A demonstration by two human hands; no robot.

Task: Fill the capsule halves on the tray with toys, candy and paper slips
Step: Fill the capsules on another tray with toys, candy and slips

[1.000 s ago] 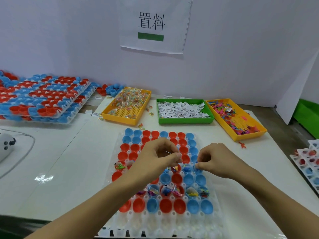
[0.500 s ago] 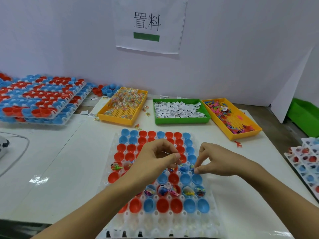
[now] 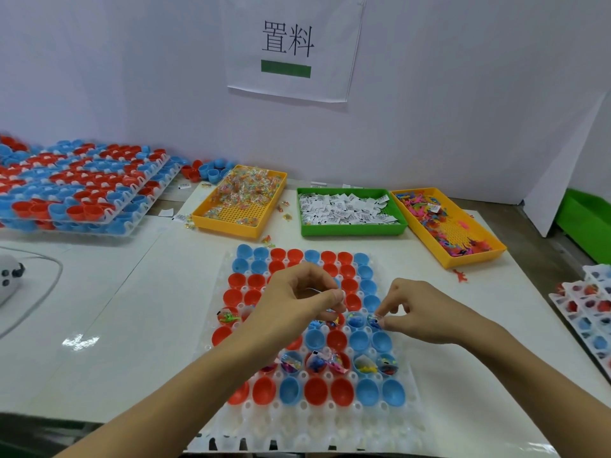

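A clear tray (image 3: 317, 428) before me holds rows of red and blue capsule halves (image 3: 315, 390). Several halves in two middle rows hold toys, candy and slips. My left hand (image 3: 297, 300) hovers over the tray's middle, fingers curled around small clear-wrapped candies. My right hand (image 3: 416, 310) pinches a small clear-wrapped candy (image 3: 375, 320) over a blue half at the right end of the upper filled row. Behind the tray stand a yellow bin of candy (image 3: 238, 200), a green bin of paper slips (image 3: 350, 209) and a yellow bin of toys (image 3: 446, 226).
Stacked trays of red and blue halves (image 3: 79, 193) lie at the far left. More filled trays (image 3: 585, 312) sit at the right edge. A white device with a cable (image 3: 10, 279) lies at the left. A green crate (image 3: 588, 219) stands far right. A loose toy (image 3: 460, 276) lies on the table.
My right hand has moved down and a little left, lowering its pinched candy to the blue half. My left hand has stayed over the tray's middle.
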